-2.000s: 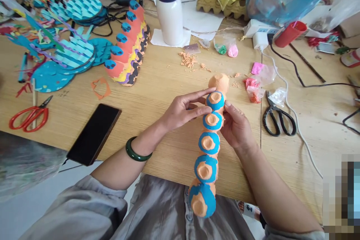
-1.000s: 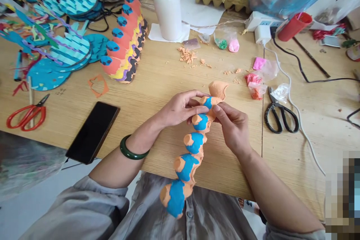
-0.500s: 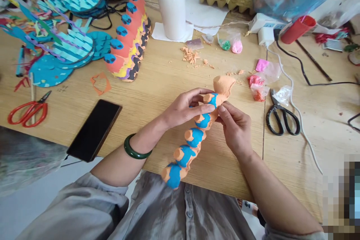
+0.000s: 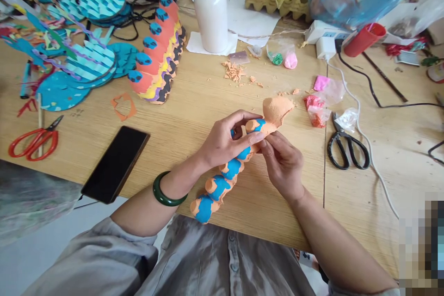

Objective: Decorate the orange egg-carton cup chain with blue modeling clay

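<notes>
Left hand [image 4: 225, 142] grip wrapped round orange-blue egg-carton strip [image 4: 222, 184] nr top; right hand [image 4: 283, 165] grip pinching its underside, fingertips partly hidden behind it

Bare table [image 4: 194, 106] ahead of the hands, open up to the orange crumbs [image 4: 234, 71]. Left hand [image 4: 225, 141] side: clear lane between it and the phone [image 4: 116, 164]; beyond that, red scissors [image 4: 45, 135] and a paper cutout [image 4: 118, 101]. Right hand [image 4: 282, 164] side: open wood as far as the black scissors [image 4: 339, 129] and white cable [image 4: 367, 148], with clay bags [image 4: 315, 106] just ahead. Carton strip [image 4: 222, 185], gripped by both hands, fills the gap between the forearms. Far edge packed: painted carton [image 4: 157, 55], bottle [image 4: 210, 9], power strip [image 4: 319, 30], red cup [image 4: 364, 39]
</notes>
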{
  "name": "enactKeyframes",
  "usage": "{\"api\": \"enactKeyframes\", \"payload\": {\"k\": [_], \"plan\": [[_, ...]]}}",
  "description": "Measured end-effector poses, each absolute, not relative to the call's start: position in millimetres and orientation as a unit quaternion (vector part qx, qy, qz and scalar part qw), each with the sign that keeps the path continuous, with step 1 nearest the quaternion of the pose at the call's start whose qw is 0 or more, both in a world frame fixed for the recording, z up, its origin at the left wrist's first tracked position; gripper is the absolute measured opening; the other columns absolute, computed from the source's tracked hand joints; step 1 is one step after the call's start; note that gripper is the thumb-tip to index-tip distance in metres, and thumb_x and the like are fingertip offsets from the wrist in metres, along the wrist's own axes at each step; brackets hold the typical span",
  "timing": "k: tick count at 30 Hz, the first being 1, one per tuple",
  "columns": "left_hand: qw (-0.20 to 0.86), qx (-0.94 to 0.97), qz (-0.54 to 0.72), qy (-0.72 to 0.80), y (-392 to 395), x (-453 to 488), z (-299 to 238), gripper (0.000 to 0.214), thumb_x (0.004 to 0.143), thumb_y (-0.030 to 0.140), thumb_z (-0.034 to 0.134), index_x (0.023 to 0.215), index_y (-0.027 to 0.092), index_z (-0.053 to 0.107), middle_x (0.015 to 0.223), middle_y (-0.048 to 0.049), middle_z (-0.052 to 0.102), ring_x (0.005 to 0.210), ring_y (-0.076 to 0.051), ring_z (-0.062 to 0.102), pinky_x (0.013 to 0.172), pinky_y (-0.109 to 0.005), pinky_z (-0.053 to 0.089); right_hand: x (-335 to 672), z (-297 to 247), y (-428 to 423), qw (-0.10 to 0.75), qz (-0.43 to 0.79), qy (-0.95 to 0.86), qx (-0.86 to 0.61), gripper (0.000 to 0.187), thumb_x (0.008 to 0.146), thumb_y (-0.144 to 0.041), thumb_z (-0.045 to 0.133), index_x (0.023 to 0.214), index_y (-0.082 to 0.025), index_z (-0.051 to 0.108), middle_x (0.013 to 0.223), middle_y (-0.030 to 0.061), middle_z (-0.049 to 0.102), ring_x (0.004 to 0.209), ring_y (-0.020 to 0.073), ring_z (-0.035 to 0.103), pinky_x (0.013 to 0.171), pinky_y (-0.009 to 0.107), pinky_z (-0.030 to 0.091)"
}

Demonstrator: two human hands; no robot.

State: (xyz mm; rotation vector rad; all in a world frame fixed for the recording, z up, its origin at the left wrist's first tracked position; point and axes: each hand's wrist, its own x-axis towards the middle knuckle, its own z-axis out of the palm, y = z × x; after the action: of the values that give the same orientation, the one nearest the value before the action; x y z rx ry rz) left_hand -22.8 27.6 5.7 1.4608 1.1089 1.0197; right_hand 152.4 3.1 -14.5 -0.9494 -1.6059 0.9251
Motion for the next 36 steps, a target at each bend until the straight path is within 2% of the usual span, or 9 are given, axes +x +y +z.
{"api": "enactKeyframes", "payload": {"k": [5,9,13,16,20,23,27,31,36], "plan": [[0.544,0.566,0.427,0.448,31.0,-24.6,3.1,0.046,0.083,0.045,0.083,0.12,0.019,0.073,0.104,-0.0063,0.076,0.091,-0.018,0.07,0.075,-0.026,0.054,151.6,-16.4,1.6,0.492,0.464,-0.615,-0.405,0.022,0.105,-0.032,0.058,0.111,-0.028,0.08,0.094,0.0043,0.069,0.084,0.0183,0.067,0.069,0.032,0.064],[0.58,0.56,0.417,0.42,32.3,-27.3,7.1,0.045,0.089,0.046,0.076,0.125,0.019,0.074,0.112,-0.0073,0.076,0.101,-0.021,0.07,0.082,-0.028,0.054,152.2,-16.7,1.0,0.506,0.434,-0.633,-0.393,0.022,0.105,-0.027,0.058,0.114,-0.029,0.078,0.099,0.0043,0.07,0.086,0.0172,0.069,0.068,0.03,0.064],[0.595,0.534,0.432,0.418,32.3,-26.8,8.1,0.041,0.089,0.047,0.075,0.118,0.019,0.077,0.11,-0.0068,0.078,0.102,-0.02,0.071,0.086,-0.029,0.055,151.6,-13.8,1.5,0.506,0.363,-0.682,-0.384,0.02,0.104,-0.018,0.057,0.107,-0.024,0.075,0.094,0.004,0.069,0.078,0.0143,0.067,0.063,0.026,0.058],[0.644,0.477,0.423,0.423,33.5,-25.8,9.3,0.039,0.082,0.045,0.08,0.11,0.018,0.078,0.102,-0.0059,0.078,0.093,-0.018,0.071,0.082,-0.029,0.055,149.7,-12.1,1.5,0.501,0.3,-0.72,-0.375,0.018,0.101,-0.011,0.058,0.099,-0.021,0.073,0.09,0.0049,0.07,0.078,0.0146,0.067,0.065,0.027,0.056],[0.672,0.426,0.416,0.44,35.5,-25.2,13.6,0.031,0.073,0.04,0.085,0.094,0.018,0.077,0.083,-0.0013,0.074,0.077,-0.014,0.066,0.073,-0.027,0.053,146.2,-13.8,0.0,0.496,0.259,-0.746,-0.361,0.02,0.1,-0.007,0.057,0.1,-0.021,0.071,0.094,0.0071,0.074,0.084,0.0166,0.071,0.07,0.029,0.058],[0.675,0.42,0.415,0.443,35.6,-25.0,15.7,0.028,0.071,0.039,0.085,0.089,0.019,0.076,0.075,0.0009,0.07,0.072,-0.013,0.064,0.069,-0.027,0.051,145.1,-15.7,-0.5,0.49,0.252,-0.754,-0.358,0.02,0.1,-0.007,0.058,0.1,-0.021,0.071,0.095,0.0072,0.074,0.085,0.017,0.072,0.07,0.029,0.058],[0.663,0.433,0.406,0.456,35.0,-26.2,14.5,0.035,0.075,0.05,0.083,0.088,0.019,0.074,0.071,0.0014,0.062,0.066,-0.011,0.055,0.062,-0.026,0.046,146.7,-15.7,0.2,0.496,0.288,-0.731,-0.37,0.017,0.101,-0.011,0.058,0.103,-0.02,0.071,0.093,0.006,0.072,0.08,0.0155,0.069,0.065,0.027,0.055],[0.665,0.442,0.396,0.453,36.8,-29.8,9.5,0.047,0.088,0.065,0.066,0.081,0.02,0.073,0.064,0.0003,0.048,0.059,-0.011,0.043,0.052,-0.025,0.036,147.4,-13.0,-0.3,0.493,0.349,-0.698,-0.385,0.015,0.103,-0.019,0.057,0.1,-0.022,0.071,0.091,0.0045,0.069,0.078,0.0151,0.067,0.063,0.027,0.055],[0.65,0.44,0.418,0.457,39.5,-30.2,6.8,0.033,0.086,0.052,0.072,0.091,0.02,0.078,0.067,-0.0002,0.053,0.06,-0.011,0.044,0.05,-0.025,0.035,146.5,-11.6,0.1,0.491,0.512,-0.582,-0.398,0.018,0.102,-0.036,0.062,0.095,-0.025,0.075,0.095,0.0026,0.07,0.084,0.0157,0.068,0.071,0.029,0.063]]}}
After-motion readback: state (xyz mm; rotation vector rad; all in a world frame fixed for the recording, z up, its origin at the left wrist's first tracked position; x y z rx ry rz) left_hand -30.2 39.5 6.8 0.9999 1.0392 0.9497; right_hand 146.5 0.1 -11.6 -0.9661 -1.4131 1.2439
